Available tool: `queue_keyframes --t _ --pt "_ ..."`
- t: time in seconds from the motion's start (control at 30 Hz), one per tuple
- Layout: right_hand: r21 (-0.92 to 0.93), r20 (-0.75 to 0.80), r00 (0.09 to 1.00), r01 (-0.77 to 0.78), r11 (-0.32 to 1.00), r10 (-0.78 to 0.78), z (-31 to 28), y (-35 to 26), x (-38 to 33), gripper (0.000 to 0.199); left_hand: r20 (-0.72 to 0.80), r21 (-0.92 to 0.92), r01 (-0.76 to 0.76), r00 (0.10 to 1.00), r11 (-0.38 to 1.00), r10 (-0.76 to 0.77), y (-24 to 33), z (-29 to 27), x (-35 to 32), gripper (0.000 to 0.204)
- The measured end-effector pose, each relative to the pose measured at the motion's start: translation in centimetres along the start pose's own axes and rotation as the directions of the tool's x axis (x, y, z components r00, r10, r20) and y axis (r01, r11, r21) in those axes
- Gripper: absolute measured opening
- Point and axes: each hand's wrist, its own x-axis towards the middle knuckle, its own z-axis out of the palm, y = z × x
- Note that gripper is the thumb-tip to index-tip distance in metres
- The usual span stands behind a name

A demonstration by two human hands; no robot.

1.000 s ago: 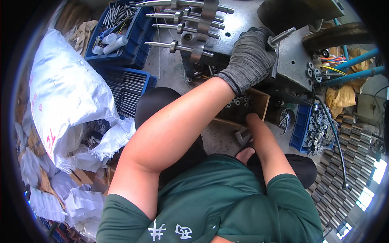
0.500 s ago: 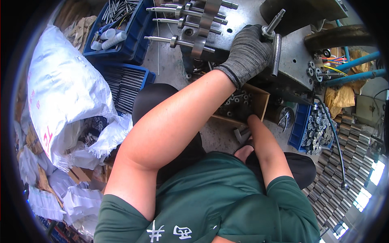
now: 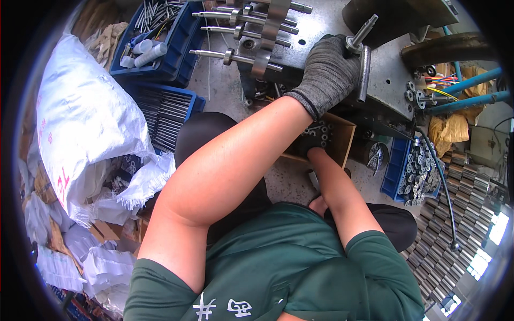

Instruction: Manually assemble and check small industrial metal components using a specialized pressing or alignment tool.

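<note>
My left hand [image 3: 331,72], in a grey knitted glove, is closed around the lower part of a metal shaft [image 3: 366,31] with a bearing on it. The shaft's stepped end points up and away, tilted to the right. Just right of the glove hangs a plain steel rod [image 3: 364,75]; whether the hand touches it I cannot tell. Below, my right hand [image 3: 306,144] in a dark glove reaches into a cardboard box [image 3: 349,143] of small metal rings. Its fingers are lost in shadow there. Both hands are near the edge of a steel machine table [image 3: 391,67].
Several shafts with bearings lie along a metal strip [image 3: 274,27] at the table's left. Blue crates [image 3: 176,67] and a white woven sack [image 3: 88,117] stand to the left. At the right are a blue bin [image 3: 393,168] of metal discs, blue bars and stacked metal cylinders [image 3: 450,224].
My right hand has moved left and slightly nearer inside the box, its forearm swinging with it. My left hand stays on the shaft almost unmoved.
</note>
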Motion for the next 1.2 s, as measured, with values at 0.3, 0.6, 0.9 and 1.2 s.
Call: queue_keyframes --t 0.3,0.6,0.9,1.2 --pt "0.045 0.107 0.994 0.005 0.999 -0.01 -4.8 -0.8 -0.5 0.055 0.02 -0.02 0.005 1.0 1.0 -0.004 0.3 0.3 0.0 0.026" --pt "0.108 0.231 0.97 0.05 0.993 -0.074 -9.1 1.0 -1.8 0.05 -0.013 -0.004 -0.019 1.0 1.0 0.019 -0.8 0.1 -0.1 0.034" --pt "0.114 0.04 0.986 0.155 0.981 -0.16 -1.7 4.1 -0.5 0.047 0.007 -0.001 0.012 1.0 1.0 -0.012 -0.5 0.1 0.1 0.035" --pt "0.02 0.156 0.965 0.212 0.977 -0.213 0.4 5.6 -0.8 0.036 -0.025 0.04 -0.083 0.996 0.996 0.084 -0.4 0.8 0.0 0.026"
